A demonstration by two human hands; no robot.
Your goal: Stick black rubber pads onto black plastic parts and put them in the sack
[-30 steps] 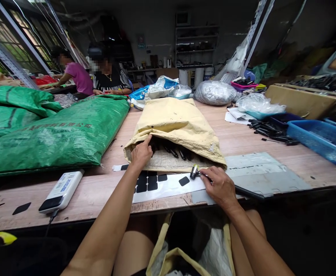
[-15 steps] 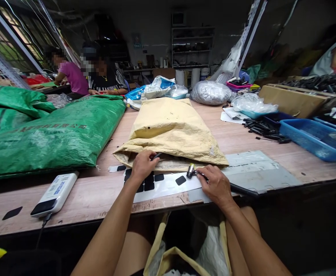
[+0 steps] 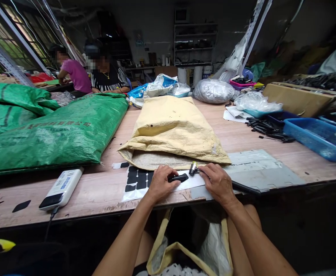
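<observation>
My left hand [image 3: 162, 184] is closed on a small elongated black part [image 3: 178, 178], pinched between thumb and fingers just over the white sheet. A small hammer [image 3: 193, 168] with a metal-and-yellow head is in my right hand [image 3: 218, 184], its head close to the black part's right end. Rounded black patches [image 3: 136, 179] lie in rows on the white sheet [image 3: 131, 196], left of my left hand. Behind both hands lies a beige woven sack [image 3: 173, 130], its mouth gaping toward me and its inside mostly hidden.
Green sacks [image 3: 55, 134] fill the left side, with a white power bank [image 3: 61, 188] in front. A grey board [image 3: 259, 168] lies right of my hands. Blue trays [image 3: 314, 138] and black parts [image 3: 267, 130] stand farther right. An open sack [image 3: 156, 255] is between my legs. Two people sit behind.
My left hand has moved right and toward me from the beige sack's mouth, bringing the black part over the white sheet beside the hammer. My right hand stays nearly in place.
</observation>
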